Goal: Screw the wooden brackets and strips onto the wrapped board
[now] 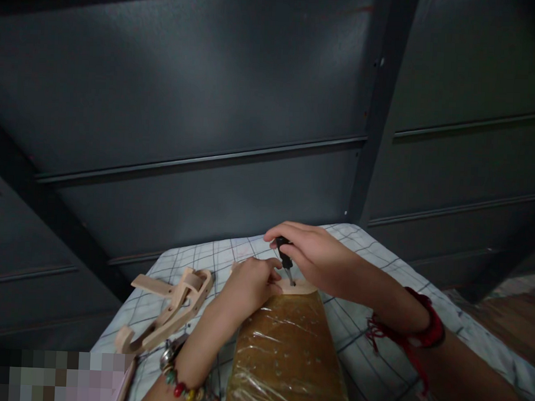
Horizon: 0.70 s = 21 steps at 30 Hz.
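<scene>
My right hand [313, 254] is closed over the black handle of a screwdriver [284, 253], which stands slightly tilted with its metal shaft pointing down. The tip meets a dark spot on a flat, pale wooden piece [305, 288]. My left hand [253, 281] grips the left end of this wooden piece, thumb and fingers pressed together on it. Beneath the wooden piece is a brown block wrapped in clear plastic [289, 355]. Further left, several curved and straight wooden parts [178, 309] lie joined or piled together; I cannot tell which.
A white cloth with dark grid lines [363, 243] covers the table. Dark metal panels [218, 104] with ribs stand right behind its far edge. At the lower left is a blurred-out pinkish item [95, 385]. Brown flooring [510, 320] shows at the right.
</scene>
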Available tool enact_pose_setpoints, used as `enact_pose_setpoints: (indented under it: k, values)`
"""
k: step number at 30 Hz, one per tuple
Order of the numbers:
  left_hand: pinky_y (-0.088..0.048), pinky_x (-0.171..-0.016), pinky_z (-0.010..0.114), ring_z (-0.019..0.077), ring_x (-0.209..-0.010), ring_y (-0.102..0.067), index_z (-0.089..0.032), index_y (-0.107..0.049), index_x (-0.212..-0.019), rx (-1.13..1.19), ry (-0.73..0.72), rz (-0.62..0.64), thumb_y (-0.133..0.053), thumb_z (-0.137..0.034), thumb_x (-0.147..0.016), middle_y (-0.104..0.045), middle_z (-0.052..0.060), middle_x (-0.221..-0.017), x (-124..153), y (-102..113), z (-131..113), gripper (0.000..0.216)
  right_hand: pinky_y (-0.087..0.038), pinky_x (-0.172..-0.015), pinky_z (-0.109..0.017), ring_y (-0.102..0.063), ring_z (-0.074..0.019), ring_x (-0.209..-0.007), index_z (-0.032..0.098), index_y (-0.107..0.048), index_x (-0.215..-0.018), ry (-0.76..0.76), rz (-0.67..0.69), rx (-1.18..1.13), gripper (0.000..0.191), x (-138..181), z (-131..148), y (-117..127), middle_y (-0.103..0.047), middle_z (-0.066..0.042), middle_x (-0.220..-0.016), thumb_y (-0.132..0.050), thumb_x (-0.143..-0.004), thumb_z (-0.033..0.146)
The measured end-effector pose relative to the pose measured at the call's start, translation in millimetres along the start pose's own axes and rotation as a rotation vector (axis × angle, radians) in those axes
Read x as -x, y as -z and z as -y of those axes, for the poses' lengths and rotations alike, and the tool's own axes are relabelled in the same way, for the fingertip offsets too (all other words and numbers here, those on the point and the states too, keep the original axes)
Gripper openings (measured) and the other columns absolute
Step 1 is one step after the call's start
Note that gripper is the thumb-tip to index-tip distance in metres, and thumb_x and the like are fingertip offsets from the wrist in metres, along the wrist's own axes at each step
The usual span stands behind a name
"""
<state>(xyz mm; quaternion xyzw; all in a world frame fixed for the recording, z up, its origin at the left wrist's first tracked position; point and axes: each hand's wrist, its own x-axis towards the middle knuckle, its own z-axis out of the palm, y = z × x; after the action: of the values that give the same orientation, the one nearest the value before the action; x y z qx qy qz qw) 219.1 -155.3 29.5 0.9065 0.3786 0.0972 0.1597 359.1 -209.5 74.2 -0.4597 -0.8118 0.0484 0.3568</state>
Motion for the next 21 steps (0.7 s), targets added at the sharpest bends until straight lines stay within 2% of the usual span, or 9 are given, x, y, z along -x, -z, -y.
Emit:
enact_pose_setpoints:
  k: [2, 5, 7, 10, 15, 18, 21]
  values:
    - [-0.041, -0.062, 0.027, 0.0206, -0.074, -0.06, -0.016, -0.062, -0.08, -0.013, -0.016, -0.01, -0.052, -0.016, -0.066, -0.068, 0.005, -0.079, -0.1, 0.0, -0.1, 0.017, -0.041, -0.076, -0.026, -0.053, -0.0133, -0.089, 0.014, -0.058, -0.096, -0.043, -0.089, -0.111, 0.023, -2.6, -3.1, -8.4, -0.058, -0.007, -0.095, -0.045, -0.078, 0.009]
    - [-0.041, -0.064, 0.028, 0.0206, -0.075, -0.061, -0.015, -0.062, -0.078, 0.007, -0.022, 0.003, -0.054, -0.016, -0.066, -0.068, 0.007, -0.081, -0.7, 0.0, 1.0, 0.015, -0.043, -0.072, -0.028, -0.054, -0.0146, -0.083, 0.015, -0.063, -0.091, -0.136, -0.194, -0.186, 0.021, -5.9, -5.0, -18.0, -0.056, -0.006, -0.09, -0.057, -0.072, 0.016]
    - [-0.041, -0.065, 0.028, 0.0207, -0.077, -0.061, -0.015, -0.062, -0.079, 0.025, -0.004, 0.016, -0.055, -0.016, -0.066, -0.068, 0.007, -0.082, -1.2, -0.1, 2.0, 0.016, -0.044, -0.073, -0.028, -0.055, -0.0146, -0.08, 0.015, -0.063, -0.093, -0.164, -0.173, -0.213, 0.025, -6.4, -3.5, -18.3, -0.059, -0.006, -0.087, -0.058, -0.069, 0.013]
    - [-0.041, -0.065, 0.027, 0.0202, -0.078, -0.061, -0.017, -0.062, -0.08, 0.034, 0.018, 0.027, -0.057, -0.019, -0.066, -0.069, 0.006, -0.084, -1.8, -0.6, 3.2, 0.015, -0.044, -0.074, -0.027, -0.057, -0.0144, -0.085, 0.016, -0.058, -0.099, -0.164, -0.092, -0.263, 0.03, -3.9, 0.1, -9.9, -0.063, -0.005, -0.091, -0.053, -0.071, 0.008]
    - [-0.041, -0.065, 0.026, 0.0193, -0.082, -0.061, -0.02, -0.061, -0.088, 0.029, 0.016, 0.021, -0.059, -0.019, -0.066, -0.069, 0.003, -0.088, -2.3, -1.5, 4.0, 0.022, -0.042, -0.073, -0.028, -0.056, -0.0145, -0.082, 0.016, -0.054, -0.092, -0.115, 0.022, -0.042, 0.022, 1.1, 0.5, 7.3, -0.062, -0.003, -0.086, -0.041, -0.076, 0.007]
    - [-0.04, -0.066, 0.027, 0.0199, -0.081, -0.061, -0.02, -0.061, -0.091, 0.019, 0.018, 0.014, -0.059, -0.018, -0.065, -0.069, 0.003, -0.086, -2.8, -1.6, 3.7, 0.026, -0.043, -0.068, -0.027, -0.053, -0.0157, -0.084, 0.016, -0.057, -0.09, -0.078, -0.031, -0.013, 0.02, 0.5, -2.9, 6.1, -0.057, -0.006, -0.09, -0.044, -0.076, 0.012]
    - [-0.04, -0.065, 0.027, 0.0205, -0.08, -0.06, -0.019, -0.062, -0.085, 0.014, 0.012, 0.007, -0.058, -0.018, -0.065, -0.069, 0.003, -0.084, -3.5, -1.9, 3.7, 0.021, -0.044, -0.056, -0.023, -0.053, -0.0149, -0.077, 0.017, -0.062, -0.084, -0.104, -0.1, -0.122, 0.015, -2.1, -5.1, -2.0, -0.053, -0.006, -0.089, -0.054, -0.072, 0.019]
